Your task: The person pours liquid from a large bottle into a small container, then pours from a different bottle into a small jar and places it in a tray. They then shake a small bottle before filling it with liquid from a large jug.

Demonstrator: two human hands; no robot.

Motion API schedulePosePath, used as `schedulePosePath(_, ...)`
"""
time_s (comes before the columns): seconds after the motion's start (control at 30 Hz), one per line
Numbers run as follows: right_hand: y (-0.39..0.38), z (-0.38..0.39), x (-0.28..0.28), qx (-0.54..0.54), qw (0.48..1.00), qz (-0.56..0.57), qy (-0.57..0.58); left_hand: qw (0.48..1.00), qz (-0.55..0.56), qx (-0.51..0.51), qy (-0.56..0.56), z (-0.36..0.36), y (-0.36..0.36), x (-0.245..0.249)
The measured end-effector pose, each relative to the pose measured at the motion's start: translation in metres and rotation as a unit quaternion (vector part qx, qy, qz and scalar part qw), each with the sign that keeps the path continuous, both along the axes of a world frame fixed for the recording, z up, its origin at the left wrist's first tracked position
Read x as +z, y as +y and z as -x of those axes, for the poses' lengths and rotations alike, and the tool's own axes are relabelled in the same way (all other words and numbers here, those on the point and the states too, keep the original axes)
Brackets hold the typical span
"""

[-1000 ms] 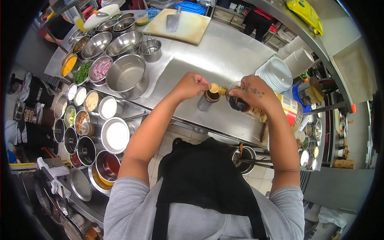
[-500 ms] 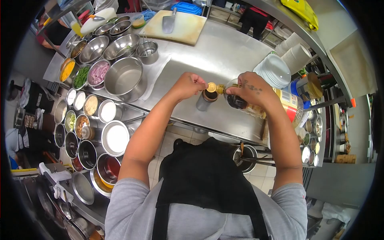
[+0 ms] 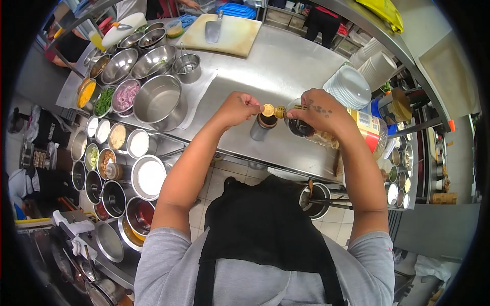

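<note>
My left hand (image 3: 242, 108) pinches the edge of a small round yellow cap (image 3: 268, 110), which hangs just above the mouth of a narrow container. That container (image 3: 261, 128) stands upright on the steel table and shows something dark at its mouth. From the right, my right hand (image 3: 316, 110) grips a large clear bottle (image 3: 365, 133) of dark liquid by its neck end. The bottle lies tilted on its side, its yellow neck (image 3: 279, 112) beside the cap and over the container.
Left are steel bowls, a large pot (image 3: 159, 102) and several ingredient tins. A cutting board (image 3: 224, 36) with a cleaver (image 3: 213, 31) lies at the back. Stacked plates (image 3: 348, 87) stand right, below a metal shelf. Another person's hand (image 3: 191, 4) shows at the top.
Both hands, the bottle and the container keep nearly the same places. The view has shifted slightly, and another person's hand now shows at the top edge.
</note>
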State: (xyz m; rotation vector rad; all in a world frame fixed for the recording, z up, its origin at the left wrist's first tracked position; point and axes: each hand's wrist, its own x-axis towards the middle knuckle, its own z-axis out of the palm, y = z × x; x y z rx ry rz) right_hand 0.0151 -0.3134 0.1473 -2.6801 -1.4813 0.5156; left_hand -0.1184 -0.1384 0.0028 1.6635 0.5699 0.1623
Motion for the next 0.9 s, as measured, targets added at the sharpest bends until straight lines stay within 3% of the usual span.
schedulePosePath(0.9, 0.0035, 0.0005, -0.0070, 0.012, 1.000, 0.002, -0.021, 1.000, 0.017, 0.011, -0.007, 0.0012, 0.0003, -0.0068)
